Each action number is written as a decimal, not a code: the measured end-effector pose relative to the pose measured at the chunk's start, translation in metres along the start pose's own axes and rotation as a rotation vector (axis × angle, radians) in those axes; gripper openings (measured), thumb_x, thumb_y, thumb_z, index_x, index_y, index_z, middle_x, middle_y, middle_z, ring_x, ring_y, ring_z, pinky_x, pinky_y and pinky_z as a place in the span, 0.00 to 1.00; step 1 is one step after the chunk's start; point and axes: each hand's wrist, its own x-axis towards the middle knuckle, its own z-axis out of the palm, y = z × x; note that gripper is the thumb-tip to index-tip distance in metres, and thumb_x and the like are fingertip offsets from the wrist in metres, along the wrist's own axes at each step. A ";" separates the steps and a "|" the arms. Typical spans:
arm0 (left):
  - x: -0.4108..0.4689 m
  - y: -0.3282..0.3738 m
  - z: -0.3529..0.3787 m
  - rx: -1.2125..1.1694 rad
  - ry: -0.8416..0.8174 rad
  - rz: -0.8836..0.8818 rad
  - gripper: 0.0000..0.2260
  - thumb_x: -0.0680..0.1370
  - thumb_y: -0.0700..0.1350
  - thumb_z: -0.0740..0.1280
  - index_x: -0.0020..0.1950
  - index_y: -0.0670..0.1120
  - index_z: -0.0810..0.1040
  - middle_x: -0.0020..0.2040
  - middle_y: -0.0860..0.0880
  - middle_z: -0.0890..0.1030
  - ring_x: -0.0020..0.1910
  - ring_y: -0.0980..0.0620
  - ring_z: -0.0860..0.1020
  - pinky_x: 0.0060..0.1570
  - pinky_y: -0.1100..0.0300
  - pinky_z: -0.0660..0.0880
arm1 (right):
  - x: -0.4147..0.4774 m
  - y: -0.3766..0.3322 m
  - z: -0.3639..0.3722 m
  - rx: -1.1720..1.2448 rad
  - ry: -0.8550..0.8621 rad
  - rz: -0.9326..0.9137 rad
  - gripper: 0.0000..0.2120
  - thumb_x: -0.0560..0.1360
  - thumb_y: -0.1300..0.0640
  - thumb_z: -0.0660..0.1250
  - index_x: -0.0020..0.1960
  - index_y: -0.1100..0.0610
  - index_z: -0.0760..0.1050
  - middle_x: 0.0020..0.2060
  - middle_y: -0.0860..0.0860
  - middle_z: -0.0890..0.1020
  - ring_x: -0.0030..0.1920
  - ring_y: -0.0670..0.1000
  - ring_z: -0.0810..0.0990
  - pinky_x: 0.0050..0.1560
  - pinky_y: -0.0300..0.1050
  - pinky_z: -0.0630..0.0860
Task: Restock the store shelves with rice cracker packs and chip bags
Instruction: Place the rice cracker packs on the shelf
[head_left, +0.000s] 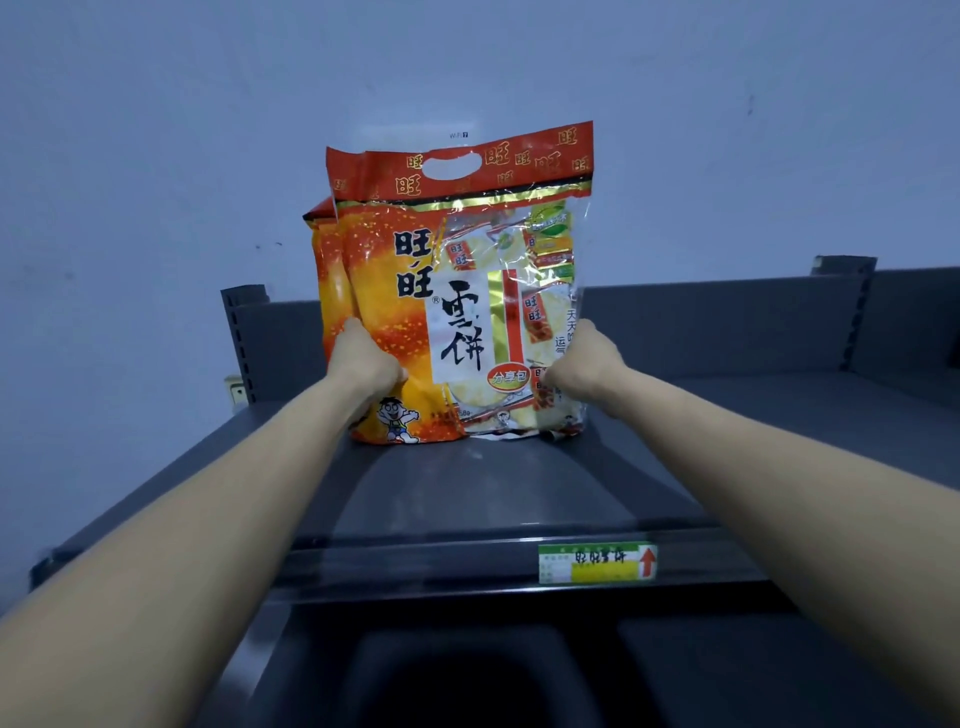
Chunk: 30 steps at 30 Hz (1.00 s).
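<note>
A pale bluish wall (156, 130) rises behind a dark grey metal store shelf (519, 483), whose low back panel (701, 322) runs between two slotted uprights, one at the left back corner (244, 332) and one towards the right (852, 312). One rice cracker pack (457, 291) stands upright near the shelf's back edge, left of centre. A second pack (324, 270) of the same orange stands just behind it and shows only along its left side and top.

Bare shelf stretches from the packs' right side to the right upright, and from their base forward to the front edge. The strip on the left is narrower.

The front pack reads 旺旺 and 雪饼 in large characters, with 分享包 in a red oval low down. Its red top band has a cut-out handle and repeats 旺.

A single green and yellow price tag (597, 563) with a red up arrow sits on the front edge, right of centre; its small print is unreadable. A white box (457, 135) on the wall reads "WiFi 7".

The left hand (363, 366) grips the front pack's left edge, fingers curled behind. The right hand (589, 364) grips its right edge likewise.
</note>
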 end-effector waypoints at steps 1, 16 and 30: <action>-0.002 0.001 -0.001 0.002 0.011 -0.009 0.30 0.73 0.35 0.70 0.71 0.39 0.59 0.63 0.39 0.71 0.60 0.39 0.74 0.56 0.49 0.74 | -0.004 0.000 -0.001 -0.007 -0.010 -0.002 0.23 0.73 0.64 0.64 0.66 0.64 0.63 0.60 0.59 0.76 0.58 0.59 0.77 0.53 0.49 0.77; -0.173 0.069 0.057 -0.065 -0.059 0.375 0.14 0.74 0.36 0.67 0.59 0.40 0.74 0.52 0.44 0.76 0.52 0.43 0.76 0.46 0.57 0.71 | -0.149 0.072 -0.084 -0.100 0.070 -0.234 0.24 0.74 0.61 0.64 0.70 0.59 0.67 0.63 0.56 0.75 0.63 0.56 0.74 0.60 0.44 0.70; -0.424 0.003 0.242 0.152 -1.001 0.053 0.05 0.74 0.40 0.71 0.45 0.42 0.75 0.36 0.45 0.75 0.35 0.50 0.74 0.32 0.64 0.70 | -0.316 0.323 -0.106 -0.283 -0.320 0.194 0.08 0.74 0.59 0.68 0.51 0.61 0.79 0.52 0.59 0.82 0.55 0.58 0.79 0.50 0.44 0.73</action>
